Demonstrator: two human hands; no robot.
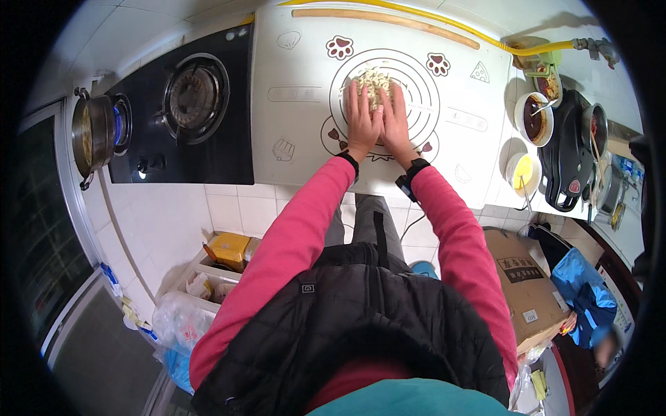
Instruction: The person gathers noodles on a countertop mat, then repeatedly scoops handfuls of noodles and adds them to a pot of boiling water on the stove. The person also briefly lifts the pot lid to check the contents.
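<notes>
A heap of pale shredded dough or noodle-like pieces (375,83) lies on a white printed kneading mat (307,119), within its ringed circles. My left hand (364,117) rests on the near left side of the heap, fingers pointing away from me. On the near right side lies my right hand (395,117), its thumb touching or overlapping the left one. Both hands are spread flat over the pieces and grasp nothing that I can see; what is under the palms is hidden. A wooden rolling pin (385,23) lies along the mat's far edge.
At left, a pot (88,135) stands over a blue flame on a black gas hob (151,125). Bowls with dark sauce (534,119) and yellow liquid (523,174) stand right, beside a black electric griddle (567,151). A yellow hose (416,9) runs behind. A person (585,296) is by a cardboard box (525,286).
</notes>
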